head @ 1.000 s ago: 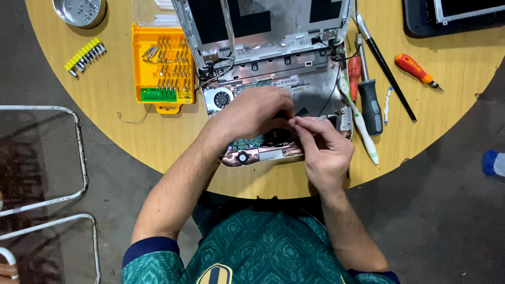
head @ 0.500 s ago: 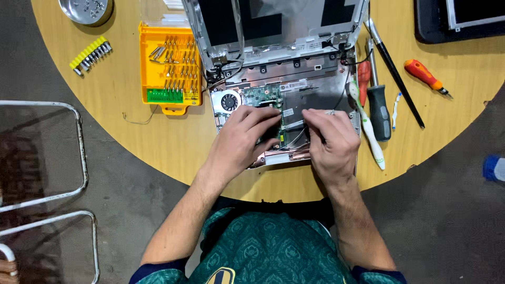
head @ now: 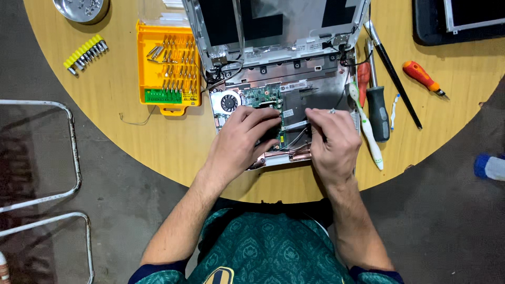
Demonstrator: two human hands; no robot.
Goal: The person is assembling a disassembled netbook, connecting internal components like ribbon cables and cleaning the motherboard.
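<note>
Both hands work inside an opened laptop [head: 294, 105] lying on the round wooden tabletop [head: 121, 121], near its near edge. Left hand [head: 239, 144] lies curled over the near-left part of the base, fingers bent down onto the circuit board [head: 263, 95], pressing rather than gripping as far as can be seen. Right hand [head: 329, 139] is closed in a pinch, fingertips together on something small and pale by the centre of the base; what exactly it pinches is too small to tell. Copper pipes [head: 292, 155] show between the two wrists at the near edge of the base. Judgement: the step looks like freeing or seating a small part or thin wire, so best done with the left hand steadying the board flat, the right pulling straight and gently, no twisting, and keeping clear of the loose wires nearby. Just left of the board is the round fan [head: 229, 102]. Right of the laptop lie a white toothbrush [head: 368, 131], a black-handled screwdriver [head: 377, 113] and, further right, an orange-handled screwdriver [head: 421, 76]. Left of it sits an orange bit case [head: 167, 71], open, then a yellow strip of bits [head: 85, 52]. Farther off, the raised lid [head: 273, 23] stands open; a metal bowl [head: 81, 8] at far left, a dark tray [head: 457, 21] at far right.
</note>
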